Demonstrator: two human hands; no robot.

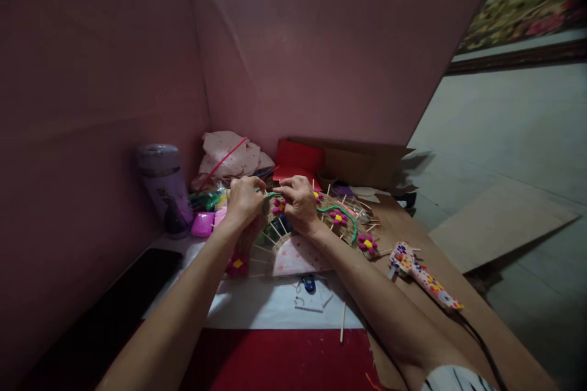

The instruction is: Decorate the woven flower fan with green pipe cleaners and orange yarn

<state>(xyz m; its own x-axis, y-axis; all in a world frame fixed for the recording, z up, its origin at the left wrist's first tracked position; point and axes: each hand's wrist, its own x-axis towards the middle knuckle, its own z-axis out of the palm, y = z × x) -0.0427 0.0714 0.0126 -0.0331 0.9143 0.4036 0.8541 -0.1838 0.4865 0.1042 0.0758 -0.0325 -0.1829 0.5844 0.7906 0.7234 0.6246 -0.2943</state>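
A half-round, fan-like piece of woven twine (293,237) on wooden sticks lies before me, with a spotted pale cloth centre (300,256). Magenta flowers with yellow middles, such as this flower (338,217), sit along its band. A green cord (342,210) waves over the band on the right and runs between my hands. My left hand (246,198) pinches the cord near the far edge. Close beside it, my right hand (299,204) has its fingers closed on the cord against the band. My hands hide part of the weave.
A floral-covered glue gun (426,281) with a black cable lies at the right. A purple tumbler (166,192) and dark phone (156,266) are at the left. Near me are a blue clip (309,283) and a loose stick (342,322). Pink panels (321,61) stand behind.
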